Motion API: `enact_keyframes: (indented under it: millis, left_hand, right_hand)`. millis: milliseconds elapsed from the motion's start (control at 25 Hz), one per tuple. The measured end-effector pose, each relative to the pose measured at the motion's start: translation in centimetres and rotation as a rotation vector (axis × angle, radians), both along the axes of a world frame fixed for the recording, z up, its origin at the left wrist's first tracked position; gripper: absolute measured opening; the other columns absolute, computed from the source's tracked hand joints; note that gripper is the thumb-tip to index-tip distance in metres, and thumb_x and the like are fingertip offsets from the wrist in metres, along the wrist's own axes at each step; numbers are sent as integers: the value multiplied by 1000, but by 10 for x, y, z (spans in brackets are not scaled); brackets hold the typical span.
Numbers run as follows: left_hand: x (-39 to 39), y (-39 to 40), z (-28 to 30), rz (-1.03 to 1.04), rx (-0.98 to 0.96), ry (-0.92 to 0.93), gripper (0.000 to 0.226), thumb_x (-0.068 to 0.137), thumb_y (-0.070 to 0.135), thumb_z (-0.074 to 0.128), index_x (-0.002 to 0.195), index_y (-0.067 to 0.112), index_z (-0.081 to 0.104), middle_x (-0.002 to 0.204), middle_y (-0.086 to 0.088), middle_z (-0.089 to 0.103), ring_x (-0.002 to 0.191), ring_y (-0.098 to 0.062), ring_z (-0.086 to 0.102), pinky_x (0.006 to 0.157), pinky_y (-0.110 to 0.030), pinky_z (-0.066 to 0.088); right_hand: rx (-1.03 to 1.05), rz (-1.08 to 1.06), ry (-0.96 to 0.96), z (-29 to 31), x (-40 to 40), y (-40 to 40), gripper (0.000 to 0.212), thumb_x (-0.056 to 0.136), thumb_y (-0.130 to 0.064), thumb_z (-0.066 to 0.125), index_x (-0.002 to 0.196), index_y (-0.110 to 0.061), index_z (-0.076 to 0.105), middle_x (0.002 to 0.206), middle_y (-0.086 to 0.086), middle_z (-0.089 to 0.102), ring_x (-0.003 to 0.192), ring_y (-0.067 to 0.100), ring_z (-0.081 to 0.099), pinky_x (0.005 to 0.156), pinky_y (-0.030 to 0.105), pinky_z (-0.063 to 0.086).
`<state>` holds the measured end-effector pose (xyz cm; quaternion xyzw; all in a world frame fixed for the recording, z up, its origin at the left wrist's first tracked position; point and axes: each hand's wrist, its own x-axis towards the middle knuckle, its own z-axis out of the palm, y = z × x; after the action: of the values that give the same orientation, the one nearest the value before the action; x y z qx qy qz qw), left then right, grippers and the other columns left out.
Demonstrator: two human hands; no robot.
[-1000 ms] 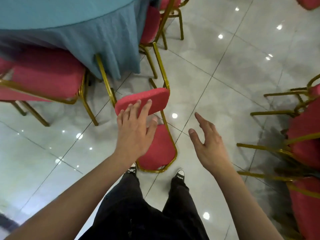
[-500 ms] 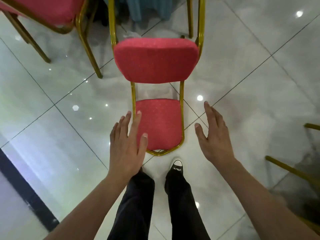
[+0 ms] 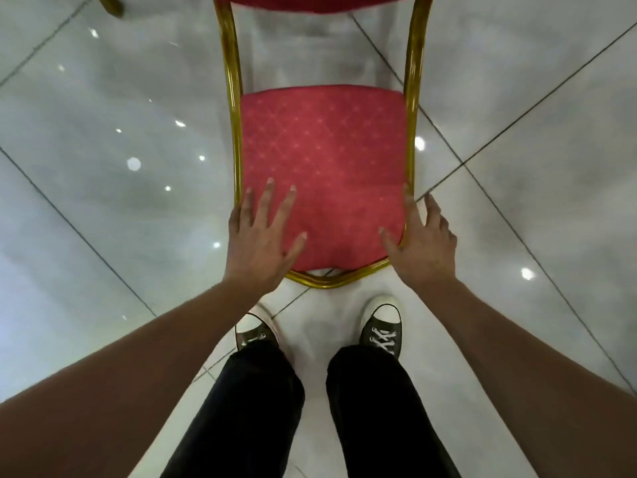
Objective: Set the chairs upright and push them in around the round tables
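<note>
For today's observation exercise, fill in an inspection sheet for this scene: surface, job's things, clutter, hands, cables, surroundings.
Surface: glossy grey tiled floor with dark grout lines and light reflections.
Job's things: red padded chair with gold frame, lying on the floor.
Clutter: nothing seen.
Hands: left hand open, fingers spread over the near left corner; right hand open at the near right frame edge.
Cables: nothing seen.
Surroundings: another gold chair leg at top left; the person's black sneakers.

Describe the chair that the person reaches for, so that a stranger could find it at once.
On the glossy grey tiled floor, look just ahead of the person's black sneakers. The chair lies there, both hands at its near end. Its red patterned cushion inside a gold tube frame sets it apart.
</note>
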<state>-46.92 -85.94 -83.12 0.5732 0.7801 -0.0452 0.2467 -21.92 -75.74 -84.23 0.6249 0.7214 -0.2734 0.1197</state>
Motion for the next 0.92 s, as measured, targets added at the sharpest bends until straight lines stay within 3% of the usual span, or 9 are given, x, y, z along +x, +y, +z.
enact_keyframes:
  millis: [120, 200, 280, 400, 520, 640, 800, 920]
  left_hand:
    - [-12, -14, -65, 154, -125, 9, 78, 98, 60, 46, 160, 37, 4, 168, -15, 2, 149, -47, 17, 115, -62, 27]
    - [-19, -17, -89, 298, -113, -33, 81, 95, 50, 59, 158, 32, 11, 162, -20, 11, 136, -52, 37, 107, -64, 41]
    - [-25, -20, -104, 435, -120, -149, 87, 91, 53, 65, 157, 39, 11, 159, -21, 13, 130, -53, 44, 106, -62, 44]
    - [-38, -24, -115, 575, -118, -435, 94, 85, 57, 71, 155, 55, 9, 154, -19, 19, 134, -47, 43, 114, -49, 39]
    - [-54, -30, -114, 564, -83, -513, 87, 88, 51, 71, 153, 59, 13, 128, -12, 36, 120, -38, 51, 108, -35, 38]
    - [-59, -40, -95, 476, -22, -409, 78, 93, 55, 61, 151, 63, 10, 116, -12, 40, 100, -28, 52, 105, -45, 46]
    - [-39, -58, -23, 463, 65, -262, 63, 98, 67, 41, 150, 64, 5, 111, -8, 38, 92, -29, 54, 91, -50, 53]
    - [-13, -68, 52, 511, 46, -228, 58, 100, 67, 31, 151, 64, 3, 118, -8, 36, 98, -30, 51, 88, -50, 53]
  right_hand:
    - [-114, -100, -50, -65, 5, -10, 93, 90, -72, 53, 158, -50, -7, 158, 25, 23, 135, 49, 42, 109, 62, 36]
    - [-132, -179, 40, -91, 10, -9, 98, 86, -74, 58, 155, -56, -10, 145, 25, 34, 125, 52, 50, 105, 62, 43]
    - [-156, -255, 152, -110, 14, -5, 101, 82, -76, 63, 151, -64, -10, 130, 20, 41, 120, 51, 52, 103, 58, 45]
    - [-180, -373, 300, -123, 17, 3, 103, 78, -75, 70, 148, -70, -6, 126, 11, 40, 122, 45, 54, 103, 45, 43]
    - [-172, -364, 331, -126, 21, 7, 97, 82, -74, 66, 147, -71, -6, 120, 7, 38, 118, 45, 55, 98, 42, 41]
    - [-59, -328, 289, -106, 16, -4, 83, 91, -77, 49, 150, -67, -9, 114, 9, 37, 106, 41, 55, 95, 45, 44]
    - [74, -287, 178, -27, 17, -20, 73, 96, -77, 34, 153, -62, -9, 106, 9, 37, 81, 31, 52, 83, 52, 54]
    - [43, -228, 107, 55, 29, -27, 70, 98, -77, 29, 154, -61, -10, 105, 7, 34, 77, 28, 50, 80, 49, 53]
